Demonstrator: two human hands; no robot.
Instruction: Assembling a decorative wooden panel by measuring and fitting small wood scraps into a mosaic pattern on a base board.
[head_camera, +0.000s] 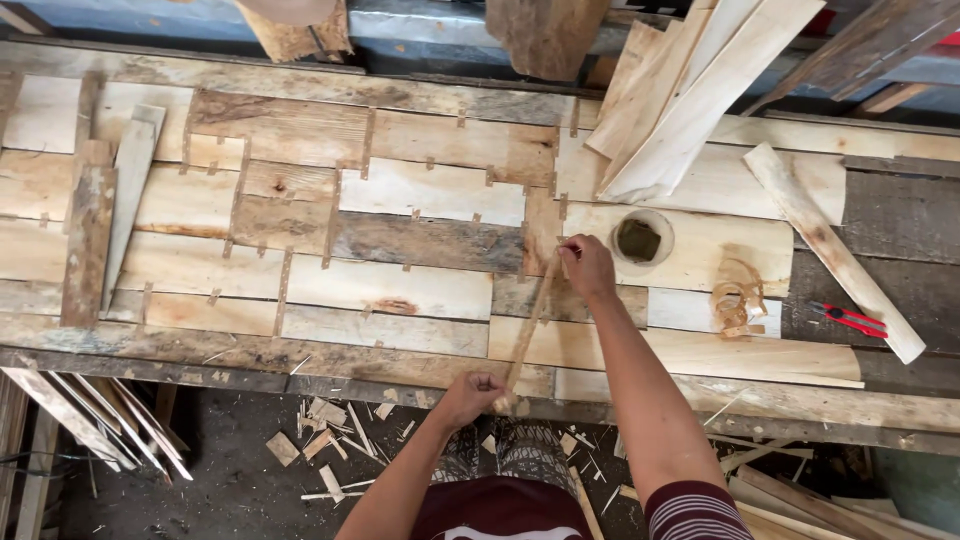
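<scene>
A thin wooden strip (528, 325) runs from near the bench's front edge up toward the middle of the workbench. My left hand (470, 392) grips its near end at the bench's front edge. My right hand (587, 266) pinches its far end over the patchwork of wooden boards (400, 200) that makes up the bench top. The strip lies slanted across the planks between my two hands.
A round tin (640, 240) sits just right of my right hand. Loose pale planks (680, 90) fan out at the back right, a long slat (830, 245) lies beside them, a red-handled tool (848, 318) lies at the right. Wood scraps (330, 445) litter the floor.
</scene>
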